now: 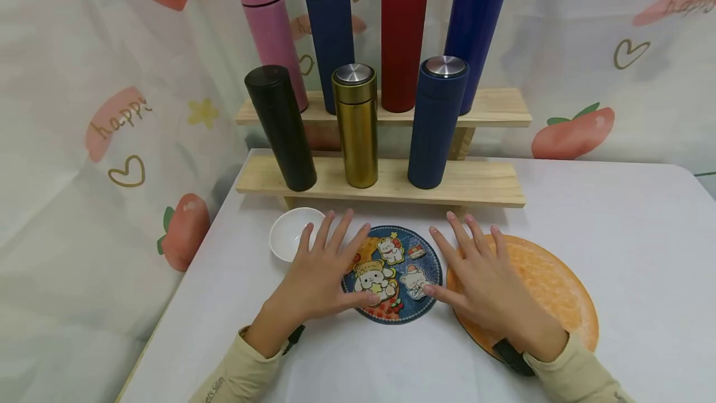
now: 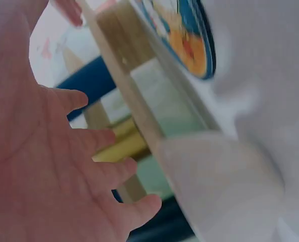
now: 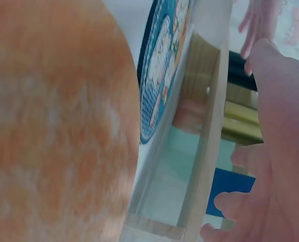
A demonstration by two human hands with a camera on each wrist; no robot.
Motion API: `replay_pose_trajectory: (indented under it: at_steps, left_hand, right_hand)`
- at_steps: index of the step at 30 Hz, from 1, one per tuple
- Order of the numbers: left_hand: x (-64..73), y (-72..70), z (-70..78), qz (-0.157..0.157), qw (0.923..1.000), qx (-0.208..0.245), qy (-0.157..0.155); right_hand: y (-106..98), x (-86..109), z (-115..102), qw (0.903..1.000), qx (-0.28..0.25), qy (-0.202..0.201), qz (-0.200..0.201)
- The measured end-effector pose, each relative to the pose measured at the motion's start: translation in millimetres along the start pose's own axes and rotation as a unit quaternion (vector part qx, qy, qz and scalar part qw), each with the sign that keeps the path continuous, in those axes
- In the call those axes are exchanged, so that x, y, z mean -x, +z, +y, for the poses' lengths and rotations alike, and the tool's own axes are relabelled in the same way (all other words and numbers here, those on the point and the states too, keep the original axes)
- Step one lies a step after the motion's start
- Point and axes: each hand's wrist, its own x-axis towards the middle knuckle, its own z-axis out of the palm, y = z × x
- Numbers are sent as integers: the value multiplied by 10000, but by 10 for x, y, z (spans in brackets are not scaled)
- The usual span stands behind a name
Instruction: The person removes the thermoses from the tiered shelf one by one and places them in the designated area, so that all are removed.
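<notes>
My left hand (image 1: 316,278) is spread with straight fingers between a small white bowl (image 1: 288,235) and a round blue mat with cartoon animals (image 1: 411,310). Its fingertips overlap the bowl's right side and the mat's left edge in the head view. Spread likewise, my right hand (image 1: 486,285) hovers over the left part of a round orange-brown mat (image 1: 559,285), thumb near the blue mat's right edge. Neither hand holds anything. In the left wrist view the white bowl (image 2: 225,186) lies beyond the fingers; the right wrist view has the orange-brown mat (image 3: 64,126) large on the left.
Behind the mats stands a two-tier wooden rack (image 1: 386,194). Its lower shelf carries a black bottle (image 1: 282,129), a gold bottle (image 1: 358,135) and a dark blue bottle (image 1: 436,129). Pink, navy, red (image 1: 403,42) and bright blue bottles stand on the upper shelf. A patterned cloth hangs behind.
</notes>
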Motion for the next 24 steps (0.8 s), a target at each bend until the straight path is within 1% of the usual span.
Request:
replay_pose_trajectory:
  at_steps: [3,6,10,12,17,24]
  left_hand:
    - [29,-72,-104,53,9997,-77,-241]
    - [65,-146,-234,215,9988,-68,-435]
    - [107,-238,-434,444,9962,167,-726]
    - [123,-278,-537,500,9943,290,-895]
    - [145,-342,-788,443,9903,449,-1235]
    - [148,-363,-1091,377,9873,497,-1462]
  right_hand:
    - [-22,-4,22,10000,-22,71,-42]
    - [-11,-3,41,10000,-2,37,54]
    - [9,2,67,9999,-2,33,140]
    - [7,-1,78,9999,-5,76,116]
    - [-33,-12,81,9998,21,178,-37]
    - [-53,-9,70,9997,74,232,-89]
